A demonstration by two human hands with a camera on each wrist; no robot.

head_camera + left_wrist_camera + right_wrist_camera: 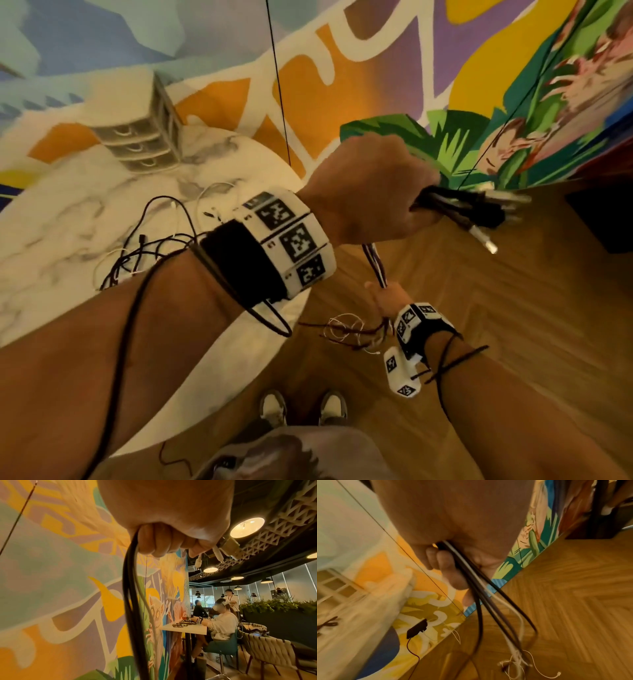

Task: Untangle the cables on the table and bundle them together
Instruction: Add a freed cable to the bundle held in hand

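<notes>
My left hand [373, 192] is raised off the table's right side and grips a bundle of black and white cables [375, 263] near their plugs [479, 212], which stick out past the fist. In the left wrist view its fingers [154, 543] curl round the cables [132, 601] hanging down. My right hand [385, 298] grips the same bundle lower down. The loose tails [352, 332] dangle tangled over the floor, as the right wrist view shows below the fingers [450, 569], where the cables [488, 601] fan out. More tangled cables [144, 246] lie on the marble table [51, 212].
A small drawer unit [144, 144] stands at the table's back by the painted wall [376, 68]. Thin black cords [277, 85] hang in front of the wall. Wooden floor [513, 308] lies to the right, my shoes [301, 407] below. People sit at another table [185, 628].
</notes>
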